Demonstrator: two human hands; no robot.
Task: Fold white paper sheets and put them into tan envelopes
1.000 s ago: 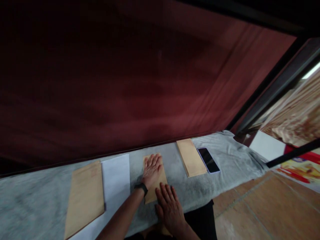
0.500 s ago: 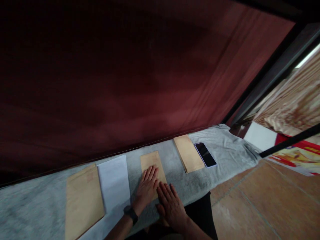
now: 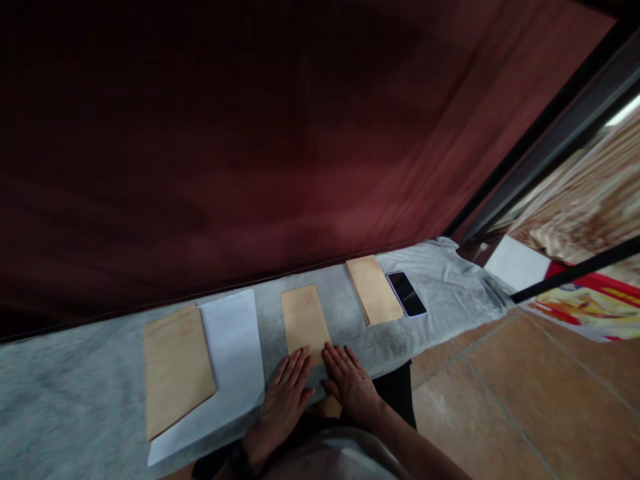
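Observation:
A brown paper envelope [image 3: 304, 319] lies flat on the grey cloth in front of me, a faint reddish mark near its top right corner. My left hand [image 3: 287, 393] rests palm down with its fingers stretched out, the fingertips on the envelope's near left part. On the near right edge lie the fingertips of my right hand [image 3: 351, 382], also flat with the fingers extended. Neither hand grips anything. The envelope's near end is partly hidden by my hands.
Left of the envelope are white paper sheets [image 3: 235, 347], partly under brown envelopes [image 3: 177, 367]. To the right lie a smaller envelope stack [image 3: 376, 290] and a phone [image 3: 407, 293]. Grey cloth [image 3: 450, 287] covers the narrow surface, backed by a dark red panel [image 3: 300, 167].
My left hand has slid back toward me from the middle of the envelope to its near end, uncovering the upper part. My right hand stays at the near right edge. The view has shifted slightly.

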